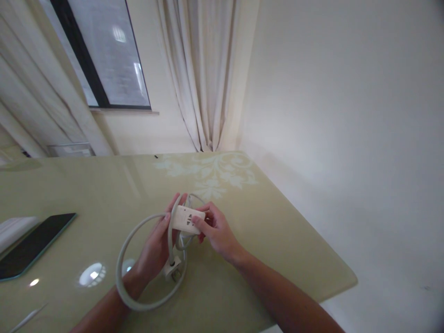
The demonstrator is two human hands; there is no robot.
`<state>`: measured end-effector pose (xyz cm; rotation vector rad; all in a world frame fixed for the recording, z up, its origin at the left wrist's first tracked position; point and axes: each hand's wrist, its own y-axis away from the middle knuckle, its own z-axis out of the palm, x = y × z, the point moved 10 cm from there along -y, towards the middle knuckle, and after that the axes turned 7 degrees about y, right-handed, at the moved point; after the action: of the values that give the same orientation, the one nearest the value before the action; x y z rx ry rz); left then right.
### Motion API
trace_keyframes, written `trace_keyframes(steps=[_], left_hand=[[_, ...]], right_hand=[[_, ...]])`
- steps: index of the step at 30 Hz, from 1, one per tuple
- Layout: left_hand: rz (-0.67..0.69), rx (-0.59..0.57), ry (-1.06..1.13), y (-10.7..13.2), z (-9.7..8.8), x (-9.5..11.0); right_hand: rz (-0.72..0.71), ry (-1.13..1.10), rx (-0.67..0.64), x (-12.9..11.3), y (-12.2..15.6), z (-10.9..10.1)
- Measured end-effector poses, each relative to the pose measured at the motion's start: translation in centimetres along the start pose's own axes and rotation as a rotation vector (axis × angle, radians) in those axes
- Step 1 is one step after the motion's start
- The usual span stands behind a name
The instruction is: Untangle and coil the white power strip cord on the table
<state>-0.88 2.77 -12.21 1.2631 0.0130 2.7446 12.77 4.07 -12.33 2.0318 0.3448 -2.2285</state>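
A white power strip with socket holes on its face is held above the table between both hands. My left hand is closed round its left end and its cable, the thumb lying near the strip's edge. My right hand grips the right end, thumb on top by the socket holes and fingers beneath. The white cable loops widely round my left wrist. Its plug hangs below the strip, prongs pointing down. More cable turns sit behind and under the strip, partly hidden by my fingers.
The glossy greenish table carries a pale floral pattern. A dark tablet lies at the left beside a white object. A white pen-like stick is near the lower left. A wall borders the right side; curtains hang behind.
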Motion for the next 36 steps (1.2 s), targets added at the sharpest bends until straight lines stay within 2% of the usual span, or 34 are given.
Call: trace_keyframes(steps=[5,10,14,17,21,25,28,31,34,36], left_hand=[[0.102,-0.021,-0.058,-0.1,-0.2,1.0],[0.108,-0.05,-0.181,-0.1,-0.1,1.1],[0.222,0.076,-0.319,0.1,-0.6,2.2],[0.316,0.152,-0.421,0.6,-0.7,2.6],[0.337,0.168,-0.467,0.6,-0.9,2.4],[0.336,0.163,-0.387,-0.3,-1.6,3.3],[0.235,0.165,-0.21,-1.2,-2.5,3.7],[0.054,0.196,-0.086,-1.7,-3.6,3.4],[-0.077,0.24,0.012,-1.9,-4.7,3.2],[-0.083,0.309,0.047,-2.2,-5.7,3.5]], right_hand=[[0.004,0.012,-0.051,0.0,0.6,1.0],[0.009,-0.05,-0.078,0.0,0.7,1.3],[0.062,-0.102,-0.036,1.5,0.8,1.2],[0.089,0.029,-0.043,2.5,1.6,2.0],[0.004,0.173,-0.08,1.5,2.5,3.1],[-0.042,0.165,0.026,-0.7,1.7,0.5],[-0.025,-0.094,0.087,-2.2,0.4,-2.8],[-0.081,-0.373,0.182,-3.4,-0.8,-6.7],[-0.078,-0.619,0.198,-2.6,-1.9,-9.1],[-0.05,-0.755,0.186,-1.6,-2.4,-9.8]])
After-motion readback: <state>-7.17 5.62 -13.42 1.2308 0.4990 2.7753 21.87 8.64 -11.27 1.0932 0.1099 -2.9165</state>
